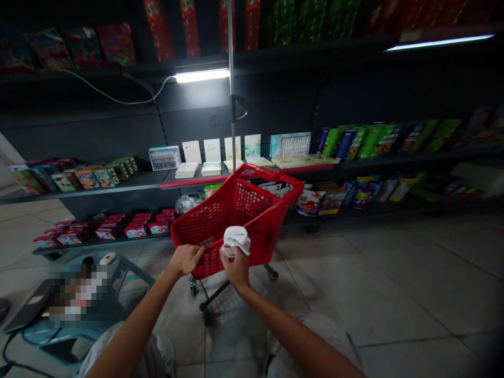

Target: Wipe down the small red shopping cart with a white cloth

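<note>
The head view looks down from a crouch or low seat at a red plastic shopping trolley (236,212) with a mesh basket on a wheeled metal frame (205,307), drawn in close between the person's knees. The left hand (186,260) lies over the near rim, fingers narrowly curled, seemingly gripping it; the dim light makes the exact grip hard to judge. Placed there, it appears to steady a trolley that could otherwise roll on its casters. The right hand (235,273) is closed around a bunched white cloth (236,240), which rises above the knuckles and meets the near corner of the basket. Bunched this way, the cloth gives a thick, soft pad between fist and plastic.

Behind the trolley stand dark shop shelves (98,199). Greeting cards (212,150) lean upright with their fronts outward, so each design shows, above low stacks of pale notepads (187,170). Green and blue boxes (346,143) stand on edge farther right, and small red boxes (134,229) fill a lower shelf at left. An LED strip light (201,76) hangs under an upper shelf, its white cable (114,98) looping away to the left. A thin metal pole (231,63) rises behind the trolley. At lower left, a pixelated patch (79,291) hides something in a blue-grey crate (126,278), and pale floor tiles (378,294) spread to the right.
</note>
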Demonstrator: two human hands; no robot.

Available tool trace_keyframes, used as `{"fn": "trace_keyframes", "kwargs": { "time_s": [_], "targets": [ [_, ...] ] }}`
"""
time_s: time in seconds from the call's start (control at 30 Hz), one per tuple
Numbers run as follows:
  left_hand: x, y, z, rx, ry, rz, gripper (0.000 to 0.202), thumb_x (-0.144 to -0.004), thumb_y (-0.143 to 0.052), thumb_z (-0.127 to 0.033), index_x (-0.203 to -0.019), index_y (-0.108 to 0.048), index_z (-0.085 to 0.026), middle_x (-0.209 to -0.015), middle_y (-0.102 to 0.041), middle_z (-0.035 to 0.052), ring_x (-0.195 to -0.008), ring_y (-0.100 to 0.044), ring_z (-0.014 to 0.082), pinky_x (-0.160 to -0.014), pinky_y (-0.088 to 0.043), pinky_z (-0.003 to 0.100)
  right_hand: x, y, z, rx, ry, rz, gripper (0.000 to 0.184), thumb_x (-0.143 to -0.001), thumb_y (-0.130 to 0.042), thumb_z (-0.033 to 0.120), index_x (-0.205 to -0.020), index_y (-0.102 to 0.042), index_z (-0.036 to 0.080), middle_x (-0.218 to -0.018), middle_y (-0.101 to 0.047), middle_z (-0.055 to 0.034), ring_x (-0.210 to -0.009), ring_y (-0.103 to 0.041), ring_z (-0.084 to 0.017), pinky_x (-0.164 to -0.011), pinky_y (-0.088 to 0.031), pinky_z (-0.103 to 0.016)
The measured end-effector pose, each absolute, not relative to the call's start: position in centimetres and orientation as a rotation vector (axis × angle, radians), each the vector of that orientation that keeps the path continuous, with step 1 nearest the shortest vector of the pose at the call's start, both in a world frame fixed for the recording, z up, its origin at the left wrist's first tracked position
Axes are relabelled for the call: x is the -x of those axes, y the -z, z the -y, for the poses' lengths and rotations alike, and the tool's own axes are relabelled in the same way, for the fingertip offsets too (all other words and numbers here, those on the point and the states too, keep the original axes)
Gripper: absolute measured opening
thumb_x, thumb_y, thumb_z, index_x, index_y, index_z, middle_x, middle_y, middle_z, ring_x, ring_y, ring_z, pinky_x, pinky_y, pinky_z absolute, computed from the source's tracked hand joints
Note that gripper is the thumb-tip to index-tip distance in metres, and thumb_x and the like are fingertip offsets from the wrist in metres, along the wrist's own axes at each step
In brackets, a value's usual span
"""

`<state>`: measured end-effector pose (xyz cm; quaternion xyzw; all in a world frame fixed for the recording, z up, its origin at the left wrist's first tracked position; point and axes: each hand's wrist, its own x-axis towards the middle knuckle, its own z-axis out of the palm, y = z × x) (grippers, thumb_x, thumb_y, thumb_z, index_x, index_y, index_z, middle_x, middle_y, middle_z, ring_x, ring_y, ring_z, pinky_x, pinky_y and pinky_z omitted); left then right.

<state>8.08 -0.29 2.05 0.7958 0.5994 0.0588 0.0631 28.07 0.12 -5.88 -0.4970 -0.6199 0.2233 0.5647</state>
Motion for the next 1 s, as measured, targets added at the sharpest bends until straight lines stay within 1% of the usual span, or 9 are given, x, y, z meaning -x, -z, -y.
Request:
{"fn": "trace_keyframes", "kwargs": {
  "time_s": [0.07,0.13,0.23,0.3,0.47,0.6,0.73,0.83,1.0],
  "targets": [
    [-8.3,-1.9,-0.1,-2.356,-0.177,-1.944,0.063,-0.106,-0.017,-0.045,-0.084,-0.070,-0.021,-0.094,-0.077,0.0099,-0.092,-0.071,0.0220,-0.078,-0.044,0.029,-27.8,5.5,-0.6,1.133,-0.490,1.506,0.023,-0.094,-0.057,0.041,-0.105,-0.065,0.022,-0.109,-0.072,-0.0125,-0.109,-0.063,-0.029,-0.104,-0.047,-0.046],
    [-8.2,-1.7,-0.5,-2.327,-0.149,-2.042,0.065,-0.106,-0.016,-0.046,-0.084,-0.072,-0.020,-0.095,-0.077,0.0115,-0.094,-0.072,0.0235,-0.078,-0.045,0.030,-28.1,5.2,-1.9,1.140,-0.453,1.409,0.028,-0.095,-0.053,0.039,-0.114,-0.059,0.020,-0.116,-0.067,-0.0155,-0.113,-0.060,-0.029,-0.105,-0.045,-0.046],
    [-7.5,-1.5,-1.2,-2.303,-0.093,-2.106,0.068,-0.106,-0.017,-0.049,-0.081,-0.073,-0.020,-0.092,-0.077,0.0133,-0.094,-0.073,0.0244,-0.080,-0.046,0.031,-29.7,4.9,-4.6,1.238,-0.378,1.153,0.052,-0.090,-0.055,0.038,-0.134,-0.042,0.015,-0.132,-0.051,-0.0235,-0.123,-0.051,-0.032,-0.109,-0.041,-0.048],
    [-7.0,-1.5,-1.4,-2.287,-0.076,-2.116,0.069,-0.105,-0.017,-0.050,-0.082,-0.074,-0.019,-0.092,-0.077,0.0144,-0.095,-0.072,0.0244,-0.082,-0.047,0.031,-31.3,4.9,-6.3,1.278,-0.361,1.113,0.060,-0.088,-0.057,0.039,-0.138,-0.037,0.014,-0.136,-0.046,-0.0247,-0.128,-0.047,-0.034,-0.112,-0.038,-0.050],
    [-6.9,-1.6,-1.7,-2.265,-0.060,-2.101,0.068,-0.105,-0.018,-0.047,-0.086,-0.075,-0.018,-0.099,-0.076,0.0173,-0.098,-0.072,0.0249,-0.087,-0.049,0.035,-32.4,7.1,-8.0,1.309,-0.336,1.034,0.047,-0.090,-0.049,0.036,-0.133,-0.044,0.020,-0.129,-0.057,-0.0180,-0.119,-0.058,-0.030,-0.104,-0.048,-0.047],
    [-7.5,-1.3,-1.6,-2.273,-0.053,-2.049,0.066,-0.106,-0.017,-0.047,-0.094,-0.076,-0.020,-0.105,-0.077,0.0148,-0.104,-0.071,0.0252,-0.089,-0.049,0.035,-26.2,9.8,-4.9,1.303,-0.414,1.067,0.045,-0.091,-0.047,0.034,-0.132,-0.047,0.017,-0.124,-0.061,-0.0186,-0.112,-0.062,-0.029,-0.096,-0.053,-0.045],
    [-7.4,-1.1,-1.8,-2.252,-0.013,-2.032,0.053,-0.105,-0.027,-0.038,-0.101,-0.077,-0.020,-0.111,-0.076,0.0143,-0.106,-0.071,0.0273,-0.085,-0.049,0.032,-18.5,10.7,0.2,1.187,-0.507,1.343,0.049,-0.092,-0.048,0.028,-0.139,-0.048,0.016,-0.134,-0.056,-0.0202,-0.126,-0.055,-0.030,-0.105,-0.049,-0.046],
    [-6.6,-1.2,-2.2,-2.241,0.010,-2.025,0.043,-0.103,-0.036,-0.035,-0.107,-0.077,-0.023,-0.117,-0.075,0.0123,-0.109,-0.070,0.0270,-0.083,-0.049,0.030,-16.8,10.0,1.9,1.141,-0.488,1.501,0.056,-0.090,-0.051,0.019,-0.146,-0.047,0.023,-0.141,-0.052,-0.0163,-0.134,-0.050,-0.029,-0.111,-0.045,-0.046],
    [-4.9,-1.3,-3.0,-2.264,0.030,-2.025,0.040,-0.103,-0.039,-0.044,-0.117,-0.074,-0.029,-0.120,-0.075,0.0084,-0.113,-0.068,0.0253,-0.087,-0.048,0.030,-21.9,8.3,-0.5,0.953,-0.288,2.031,0.041,-0.091,-0.052,0.011,-0.124,-0.068,0.029,-0.119,-0.063,-0.0088,-0.116,-0.055,-0.027,-0.105,-0.049,-0.039]
  ]
}}
